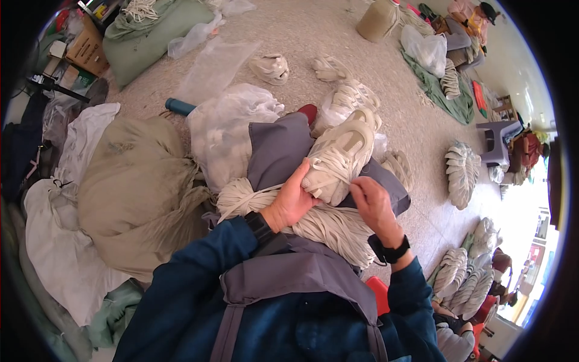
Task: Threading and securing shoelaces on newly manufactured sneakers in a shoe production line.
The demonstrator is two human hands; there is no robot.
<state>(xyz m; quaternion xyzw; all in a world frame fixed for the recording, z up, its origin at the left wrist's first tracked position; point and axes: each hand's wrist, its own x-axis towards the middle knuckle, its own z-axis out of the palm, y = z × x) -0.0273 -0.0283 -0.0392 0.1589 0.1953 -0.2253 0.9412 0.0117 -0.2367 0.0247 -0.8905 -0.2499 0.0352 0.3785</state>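
- The person sits with a grey apron [283, 151] across the lap; a thick bundle of cream laces [329, 226] lies on it, right against the body.
- To the left the room is crowded: a big beige sack [136, 187] presses against the lap, with white cloth [66, 241] beneath it and a clear plastic bag [232, 127] just beyond.
- Ahead, the speckled floor [313, 30] is mostly bare, broken by a few loose cream shoes [270, 66] and a blue bottle [180, 107] lying on its side.
- To the right the floor opens out past the knee, up to a fanned stack of shoes [463, 172] and a grey stool [497, 136]; more stacked shoes [464, 280] sit near the lower right.
- Other people sit along the far right edge, well apart from the hands.
- The cream sneaker [335, 157] rests above the lace bundle, over the lap, toe pointing away from the body.
- The left hand [292, 199] grips the sneaker's heel end from the left, thumb laid up its side, fingers wrapped beneath and hidden.
- The right hand [374, 205] is just beside the sneaker's right edge, fingers curled together and pinched at the laces there; whether they actually hold a lace end I cannot tell.
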